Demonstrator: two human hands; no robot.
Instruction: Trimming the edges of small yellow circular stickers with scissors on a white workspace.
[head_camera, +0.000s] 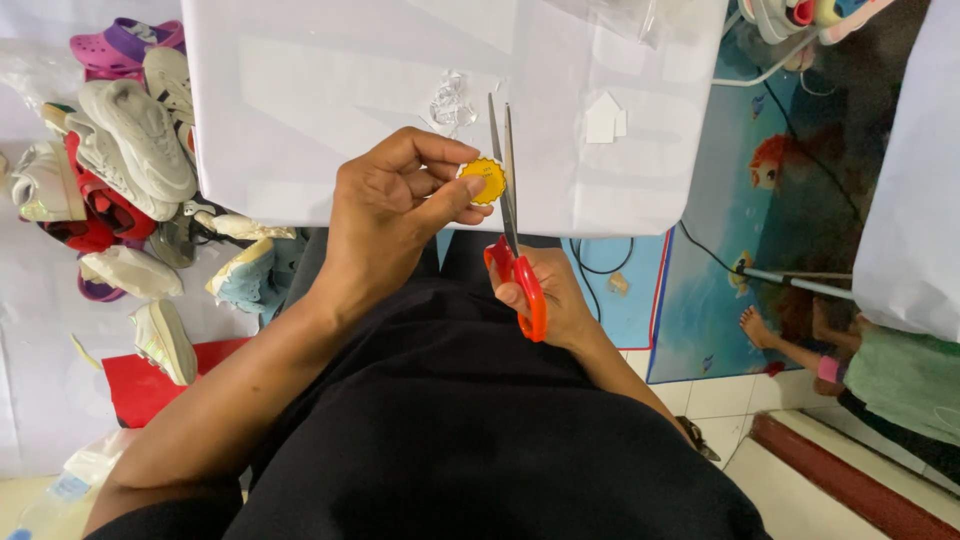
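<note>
Now left hand (395, 205) pinches scalloped yellow disc (486, 180); right hand (550, 295) grips red-handled scissors (512, 235).

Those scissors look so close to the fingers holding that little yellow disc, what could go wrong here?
The scissors have their blades right beside the small yellow disc, which the left hand pinches at its edge, so a slip might nick a fingertip. The disc is tiny and could twist or drop from the pinch. The right hand is partly hidden, so its control is hard to judge.

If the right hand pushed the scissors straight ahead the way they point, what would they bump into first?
Probably the crumpled clear plastic scrap on the white table. The right hand aims the red-handled scissors up past the yellow disc, held by the left hand. Depth is unclear.
</note>
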